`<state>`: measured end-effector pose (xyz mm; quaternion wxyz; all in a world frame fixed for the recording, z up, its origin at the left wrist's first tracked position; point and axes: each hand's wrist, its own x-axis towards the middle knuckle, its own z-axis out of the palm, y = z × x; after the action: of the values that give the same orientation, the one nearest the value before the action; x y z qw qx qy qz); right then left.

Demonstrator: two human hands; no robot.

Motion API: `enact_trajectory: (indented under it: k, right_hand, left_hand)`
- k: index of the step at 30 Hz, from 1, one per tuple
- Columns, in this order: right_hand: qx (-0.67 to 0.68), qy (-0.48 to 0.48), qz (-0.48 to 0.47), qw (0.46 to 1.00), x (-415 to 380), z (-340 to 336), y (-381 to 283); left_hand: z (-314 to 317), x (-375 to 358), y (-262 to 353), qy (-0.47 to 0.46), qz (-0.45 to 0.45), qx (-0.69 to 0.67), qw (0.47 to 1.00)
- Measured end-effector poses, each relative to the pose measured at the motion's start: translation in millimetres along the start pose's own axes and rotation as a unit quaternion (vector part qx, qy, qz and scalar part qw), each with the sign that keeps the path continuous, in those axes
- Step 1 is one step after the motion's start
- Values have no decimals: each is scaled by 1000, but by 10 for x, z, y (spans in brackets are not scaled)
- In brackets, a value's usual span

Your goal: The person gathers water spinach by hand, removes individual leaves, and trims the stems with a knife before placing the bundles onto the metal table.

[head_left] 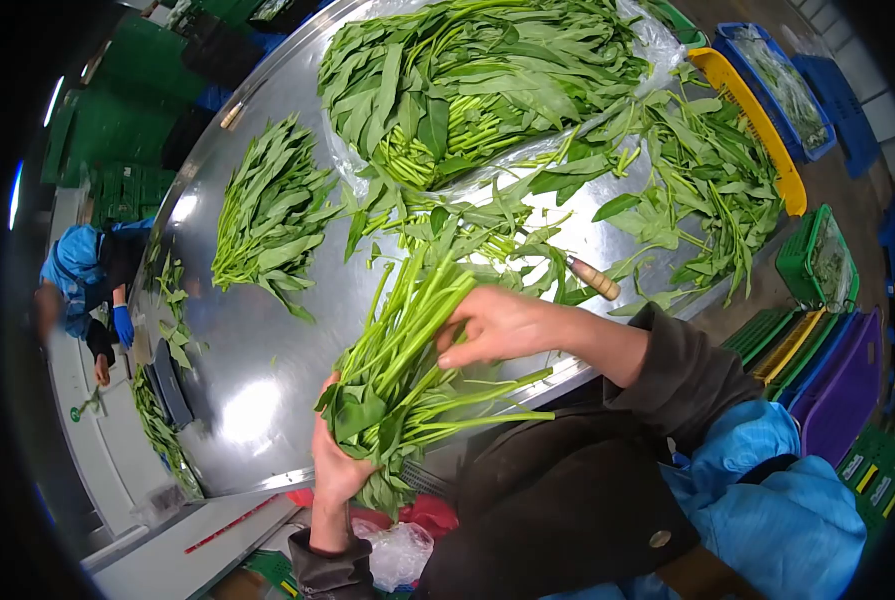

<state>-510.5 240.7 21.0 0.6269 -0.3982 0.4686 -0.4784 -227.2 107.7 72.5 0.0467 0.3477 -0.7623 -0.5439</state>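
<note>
A bunch of leafy green stems [407,340] is held over the near edge of the metal table [252,370]. My left hand [335,450] is wrapped round its leafy lower part. At the upper right of the bunch, my right hand [492,325] has its fingers curled against the stems; whether it grips any is unclear. Some stems stick out to the right below it. A knife with a wooden handle [594,278] lies just beyond my right wrist. Loose greens [497,225] are scattered behind the bunch.
A large pile of greens [477,80] lies on plastic at the back, a smaller bunch [272,210] to the left. Yellow crate [757,130], green crate [819,258] and purple crate [842,385] stand at the right. A co-worker in blue [77,265] is at far left.
</note>
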Motion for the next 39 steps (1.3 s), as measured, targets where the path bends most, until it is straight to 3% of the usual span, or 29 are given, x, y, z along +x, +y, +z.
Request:
enact_trajectory:
  k: [1, 2, 3, 5, 6, 7, 9, 10, 11, 12, 13, 14, 15, 16, 17, 19, 21, 23, 24, 25, 27, 28, 30, 33, 39]
  right_hand:
    - [-7, 31, -10, 999, -25, -25, 33]
    - [-117, 14, 79, 990, -116, -103, -175]
    - [-118, 11, 79, 990, -165, -130, -211]
    - [-232, -98, 128, 959, -258, -187, -229]
    - [-163, -112, 41, 980, -313, -151, -99]
    - [-164, -111, 41, 979, -351, -112, -67]
    - [-174, 11, -105, 979, -392, -76, -23]
    - [-189, 74, -96, 974, -396, -132, 95]
    - [-191, 71, -97, 974, -421, -294, 279]
    - [89, 45, -120, 988, -447, -525, 472]
    - [362, 13, -130, 923, -453, -646, 558]
    - [361, 9, -128, 924, -456, -578, 442]
    - [60, 181, -115, 975, -465, -452, 213]
    - [-248, 332, -89, 906, -451, -361, 48]
    - [-246, 332, -88, 906, -422, -315, -17]
    - [-440, 204, -270, 831, -352, -274, -107]
    - [-446, 170, -285, 831, -313, -248, -22]
    - [-329, 115, -281, 894, -269, -286, 96]
    - [-238, 169, -253, 922, -319, -258, 92]
    - [-237, 166, -252, 923, -344, -207, 111]
    - [-40, 257, -152, 953, -389, -127, 144]
    - [-41, 255, -152, 954, -376, -100, 178]
    - [67, 364, -214, 904, -314, -62, 254]
    - [92, 403, -202, 888, -338, -114, 221]
    - [68, 435, -178, 880, -378, -287, 213]
  left_hand:
    - [19, -9, 27, 3, -1, -2, 1000]
    - [48, -10, 85, 13, -3, -23, 1000]
    - [67, -14, 117, 23, -4, -45, 999]
    - [87, -12, 103, 34, 11, -17, 999]
    - [99, -4, 120, 34, 13, -19, 999]
    - [108, 2, 134, 34, 14, -20, 999]
    - [125, 4, 128, 46, 18, 0, 999]
    - [132, -5, 128, 50, 9, -10, 999]
    - [138, -19, 126, 55, 0, -21, 998]
    - [136, -19, 103, 59, 0, -21, 998]
    - [141, -28, 60, 63, 6, -6, 998]
    - [149, -47, 39, 67, 10, 9, 998]
    - [180, -37, 88, 70, 10, 8, 997]
    - [230, -12, 176, 68, 7, 15, 998]
    - [264, -7, 227, 63, 2, 23, 998]
    - [273, 17, 191, 48, 7, 27, 998]
    - [289, 36, 186, 38, 33, 101, 994]
    - [338, 42, 226, 45, 29, 67, 996]
    - [352, 29, 204, 49, 42, 72, 995]
    - [363, 12, 192, 53, 53, 78, 994]
    - [440, 31, 359, 44, 42, 110, 992]
    - [470, 45, 379, 33, 62, 151, 986]
    - [543, 86, 477, 17, 98, 213, 972]
    - [610, 137, 562, 17, 138, 272, 952]
    - [736, 198, 620, 35, 116, 261, 958]
